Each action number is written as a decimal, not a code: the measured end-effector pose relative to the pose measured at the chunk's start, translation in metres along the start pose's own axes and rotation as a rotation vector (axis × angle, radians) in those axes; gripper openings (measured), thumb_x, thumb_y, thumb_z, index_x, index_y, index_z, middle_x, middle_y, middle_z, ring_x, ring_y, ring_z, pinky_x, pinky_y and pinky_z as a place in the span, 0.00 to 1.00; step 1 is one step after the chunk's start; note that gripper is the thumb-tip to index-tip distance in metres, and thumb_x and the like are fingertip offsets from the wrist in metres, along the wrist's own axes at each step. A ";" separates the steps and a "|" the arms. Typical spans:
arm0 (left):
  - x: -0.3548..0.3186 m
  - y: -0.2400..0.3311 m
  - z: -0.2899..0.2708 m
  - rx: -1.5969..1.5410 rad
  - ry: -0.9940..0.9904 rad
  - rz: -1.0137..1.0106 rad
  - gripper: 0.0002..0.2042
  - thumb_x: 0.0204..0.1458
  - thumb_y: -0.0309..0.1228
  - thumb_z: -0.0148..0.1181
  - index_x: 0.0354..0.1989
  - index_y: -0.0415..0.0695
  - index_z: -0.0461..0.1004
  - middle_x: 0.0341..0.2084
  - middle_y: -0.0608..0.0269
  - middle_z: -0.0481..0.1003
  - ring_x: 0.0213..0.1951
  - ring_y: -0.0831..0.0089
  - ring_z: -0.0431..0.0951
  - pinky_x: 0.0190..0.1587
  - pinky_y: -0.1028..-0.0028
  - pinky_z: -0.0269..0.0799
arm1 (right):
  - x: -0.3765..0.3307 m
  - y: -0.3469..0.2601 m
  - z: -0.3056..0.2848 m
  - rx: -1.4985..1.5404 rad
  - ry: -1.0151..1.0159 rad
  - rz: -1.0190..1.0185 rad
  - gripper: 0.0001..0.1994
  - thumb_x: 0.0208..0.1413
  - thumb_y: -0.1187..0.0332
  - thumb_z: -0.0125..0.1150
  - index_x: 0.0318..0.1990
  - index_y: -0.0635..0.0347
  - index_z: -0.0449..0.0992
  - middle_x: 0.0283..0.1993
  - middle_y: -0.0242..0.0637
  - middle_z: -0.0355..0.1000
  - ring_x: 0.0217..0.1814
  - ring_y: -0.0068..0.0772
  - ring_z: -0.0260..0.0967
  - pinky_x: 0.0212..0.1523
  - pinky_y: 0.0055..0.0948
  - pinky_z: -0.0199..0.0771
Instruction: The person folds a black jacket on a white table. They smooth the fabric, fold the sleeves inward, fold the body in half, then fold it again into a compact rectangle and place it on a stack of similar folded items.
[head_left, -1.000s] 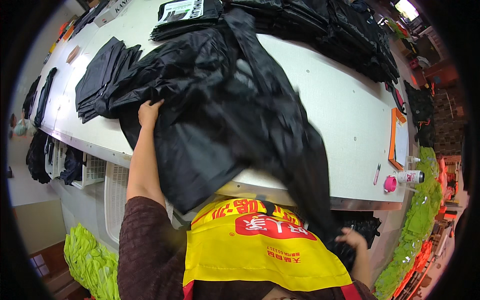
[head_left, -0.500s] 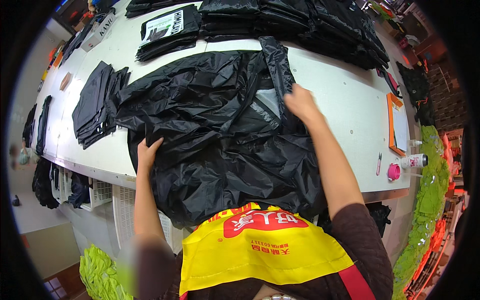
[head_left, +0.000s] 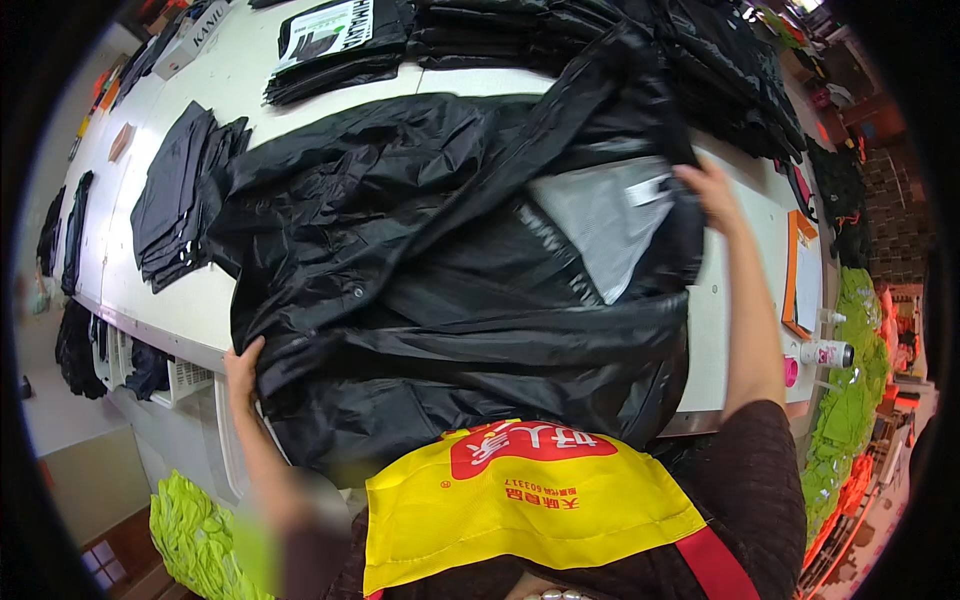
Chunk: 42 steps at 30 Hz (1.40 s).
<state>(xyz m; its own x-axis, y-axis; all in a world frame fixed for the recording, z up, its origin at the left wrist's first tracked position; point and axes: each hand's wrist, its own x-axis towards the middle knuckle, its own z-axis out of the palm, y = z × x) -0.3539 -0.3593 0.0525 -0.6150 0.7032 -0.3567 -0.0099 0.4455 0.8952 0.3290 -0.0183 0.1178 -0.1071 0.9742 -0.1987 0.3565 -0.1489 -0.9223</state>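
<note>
A shiny black rain jacket [head_left: 370,225] lies spread in front of me and hangs over the table's near edge. Its front gapes at the right, baring a grey mesh lining [head_left: 595,210] with a small white label [head_left: 648,191]. My right hand [head_left: 712,195] is closed on the jacket's right side by the neck opening, its fingertips partly hidden by cloth. At the near left edge, my left hand [head_left: 244,372] grips the jacket's hem side, thumb on top and fingers underneath, out of sight.
Stacks of folded black garments [head_left: 480,45] line the back of the white table [head_left: 440,82]. Another folded pile [head_left: 180,200] lies at the left. An orange clipboard [head_left: 800,270] and a bottle [head_left: 828,353] are at the right. Lime-green cloth [head_left: 195,530] is heaped below left.
My right hand has moved outward to the right, pulling the jacket's front wider and showing more mesh lining. My left hand has shifted left and nearer to me along the jacket's edge.
</note>
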 end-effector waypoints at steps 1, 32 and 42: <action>0.005 0.003 -0.008 0.093 0.039 0.026 0.15 0.44 0.30 0.63 0.39 0.34 0.74 0.30 0.60 0.76 0.31 0.72 0.76 0.36 0.75 0.72 | -0.007 -0.014 -0.036 -0.229 0.138 -0.247 0.17 0.50 0.68 0.58 0.47 0.65 0.72 0.39 0.36 0.72 0.42 0.26 0.67 0.44 0.25 0.66; 0.022 0.031 0.074 -0.180 -0.237 0.005 0.20 0.55 0.42 0.53 0.44 0.35 0.71 0.35 0.60 0.75 0.34 0.74 0.75 0.39 0.76 0.71 | -0.259 0.085 0.083 -0.856 -0.191 -0.436 0.10 0.41 0.85 0.49 0.31 0.63 0.71 0.36 0.46 0.68 0.39 0.50 0.67 0.37 0.41 0.69; -0.005 0.067 0.066 -0.327 -0.313 0.117 0.18 0.57 0.39 0.51 0.43 0.34 0.72 0.33 0.59 0.76 0.32 0.74 0.76 0.36 0.78 0.72 | -0.196 -0.074 0.298 -0.374 -0.453 -0.355 0.11 0.54 0.64 0.56 0.34 0.64 0.74 0.28 0.41 0.72 0.29 0.31 0.70 0.33 0.26 0.68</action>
<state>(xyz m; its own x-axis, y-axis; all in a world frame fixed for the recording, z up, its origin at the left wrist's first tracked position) -0.2994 -0.2964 0.0971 -0.3594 0.8942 -0.2669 -0.2333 0.1909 0.9535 0.0474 -0.2484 0.1260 -0.6251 0.7742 -0.0993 0.5159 0.3143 -0.7969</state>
